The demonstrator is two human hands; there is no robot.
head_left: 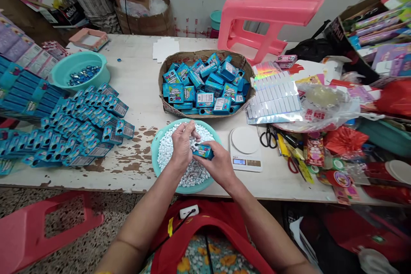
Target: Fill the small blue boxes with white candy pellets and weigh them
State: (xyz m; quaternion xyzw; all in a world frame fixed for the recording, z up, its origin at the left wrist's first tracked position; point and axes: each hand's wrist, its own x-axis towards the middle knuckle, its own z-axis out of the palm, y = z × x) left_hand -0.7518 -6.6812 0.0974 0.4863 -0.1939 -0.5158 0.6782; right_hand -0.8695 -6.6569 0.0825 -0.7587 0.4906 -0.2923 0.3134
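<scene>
Over the bowl, a blue box is gripped snugly by the right hand and white candies by the curled left hand, with a decent pile seemingly done in the carton behind that bowl, while loads of open boxes left of it look unfilled tbh.

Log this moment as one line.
right hand: grips blue box | left hand: white pieces at box's end | below: turquoise bowl, more white pieces | beside bowl: white scale

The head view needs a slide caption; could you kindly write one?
Left hand holds white pieces at a blue box in the right hand, above a bowl.
</scene>
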